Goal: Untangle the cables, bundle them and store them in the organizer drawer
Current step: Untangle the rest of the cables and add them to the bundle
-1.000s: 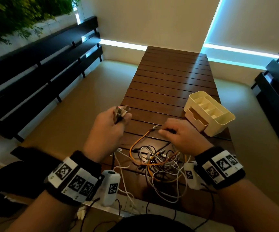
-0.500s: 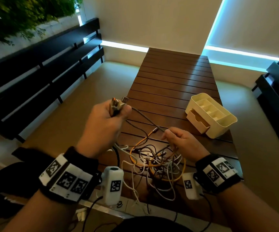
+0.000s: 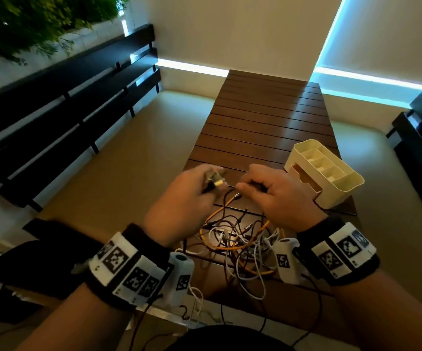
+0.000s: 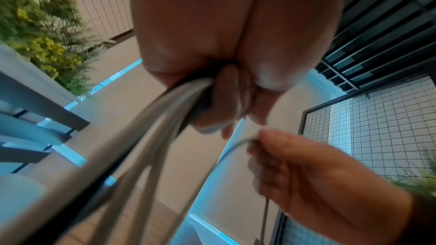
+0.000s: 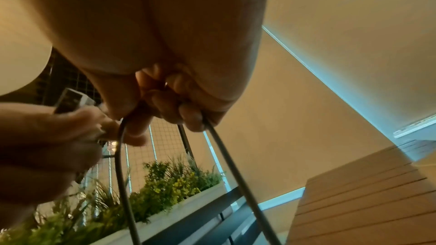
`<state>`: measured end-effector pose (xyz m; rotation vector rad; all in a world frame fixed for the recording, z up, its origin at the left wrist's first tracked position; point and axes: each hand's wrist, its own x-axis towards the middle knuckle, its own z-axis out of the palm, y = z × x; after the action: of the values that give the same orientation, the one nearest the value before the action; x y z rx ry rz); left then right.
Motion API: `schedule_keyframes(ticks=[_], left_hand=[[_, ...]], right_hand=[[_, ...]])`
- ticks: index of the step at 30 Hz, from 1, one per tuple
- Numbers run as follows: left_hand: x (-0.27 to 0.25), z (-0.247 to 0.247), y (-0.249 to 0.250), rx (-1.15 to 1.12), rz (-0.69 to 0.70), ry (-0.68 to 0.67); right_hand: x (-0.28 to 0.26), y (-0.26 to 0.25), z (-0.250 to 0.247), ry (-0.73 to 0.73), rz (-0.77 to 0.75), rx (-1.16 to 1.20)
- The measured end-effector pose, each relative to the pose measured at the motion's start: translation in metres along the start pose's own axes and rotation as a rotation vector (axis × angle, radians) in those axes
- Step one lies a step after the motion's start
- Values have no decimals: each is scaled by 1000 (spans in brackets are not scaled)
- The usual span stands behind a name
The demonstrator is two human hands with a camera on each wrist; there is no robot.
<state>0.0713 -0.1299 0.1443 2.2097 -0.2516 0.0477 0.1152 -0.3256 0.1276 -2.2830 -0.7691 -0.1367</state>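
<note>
Cream organizer point(image 3: 331, 173) sits on the slatted bench point(image 3: 268, 117) just right of the hands, drawer poking out a bit. Tangled cables point(image 3: 240, 239) are piled at the near edge. Left hand point(image 3: 187, 198) has its grip closed around a bunch of loops and plugs; right hand point(image 3: 276, 196) pinches a thin grey cable point(image 5: 226, 156).
</note>
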Motion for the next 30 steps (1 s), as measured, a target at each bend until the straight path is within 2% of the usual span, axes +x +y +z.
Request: schedule_keyframes(ticks=[2, 3, 5, 9, 11, 13, 15, 17, 20, 22, 24, 27, 29, 30], left_hand=[[0, 9, -2, 8, 31, -96], [0, 11, -4, -6, 43, -96], [-1, 10, -4, -36, 76, -5], [-3, -9, 2, -235, 140, 225], [-1, -26, 2, -431, 118, 311], [1, -39, -5, -528, 65, 346], [3, -43, -19, -447, 4, 301], [4, -38, -34, -298, -82, 194], [0, -22, -45, -67, -213, -27], [-3, -14, -46, 26, -226, -101], [-3, -12, -42, 48, -206, -26], [0, -16, -32, 52, -132, 179], [1, -16, -21, 7, -62, 202], [2, -13, -15, -5, -30, 162]], right_hand=[[1, -7, -2, 45, -65, 38], [2, -9, -4, 56, -79, 50], [0, -9, -6, 42, -57, 98], [-13, 7, 12, -102, 182, 219], [-23, 25, 25, -156, 291, 219], [-30, 39, 28, -139, 383, 255], [-27, 43, 20, -22, 445, 282], [-17, 37, 2, 165, 451, 268], [2, 20, -29, 427, 291, 339], [7, 13, -41, 470, 168, 367], [7, 13, -39, 368, 130, 247], [-2, 25, -18, 50, 176, 54], [-8, 27, -4, -77, 162, 35], [-9, 25, 0, -88, 128, 44]])
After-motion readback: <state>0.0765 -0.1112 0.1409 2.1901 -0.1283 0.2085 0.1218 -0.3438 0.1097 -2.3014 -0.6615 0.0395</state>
